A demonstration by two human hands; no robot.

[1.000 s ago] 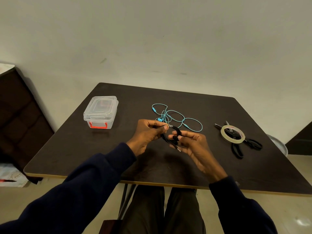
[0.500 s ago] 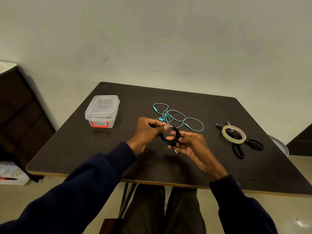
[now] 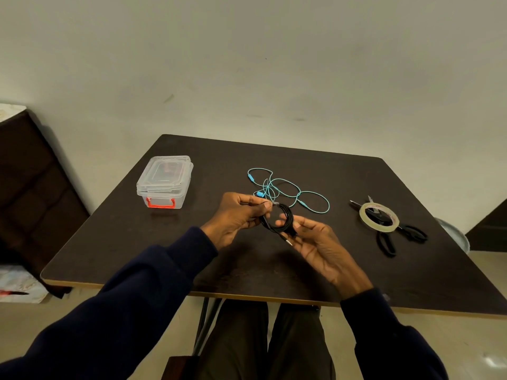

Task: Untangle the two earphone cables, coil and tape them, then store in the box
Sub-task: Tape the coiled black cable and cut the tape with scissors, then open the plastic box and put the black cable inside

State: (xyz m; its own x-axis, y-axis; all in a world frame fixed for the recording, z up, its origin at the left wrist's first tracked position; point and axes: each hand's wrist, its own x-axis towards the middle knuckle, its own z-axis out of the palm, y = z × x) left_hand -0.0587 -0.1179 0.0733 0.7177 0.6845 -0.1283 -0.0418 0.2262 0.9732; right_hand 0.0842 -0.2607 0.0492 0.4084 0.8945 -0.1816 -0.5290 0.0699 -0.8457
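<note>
Fingers [image 3: 266,205] of the left hand [image 3: 236,218] pinch the black earphone cable [image 3: 288,214] at the top of its small coil, thumb pressed against the forefinger. The right hand [image 3: 321,246] has its fingers [image 3: 301,220] curled lightly round the coil's lower right side, palm turned up, and the silver plug end sticks out over that palm. Both hands hold the coil just above the counter [image 3: 131,242], near its middle.

Just behind the coil the teal earphone cable [image 3: 298,192] lies loose on the counter in open loops, not coiled. To the left, well apart, stands the clear box [image 3: 164,182] with its lid on and a red latch facing the person. To the right a roll of clear tape [image 3: 377,228] rests on top of black scissors [image 3: 403,228]. Dark blue sleeves cover both forearms.
</note>
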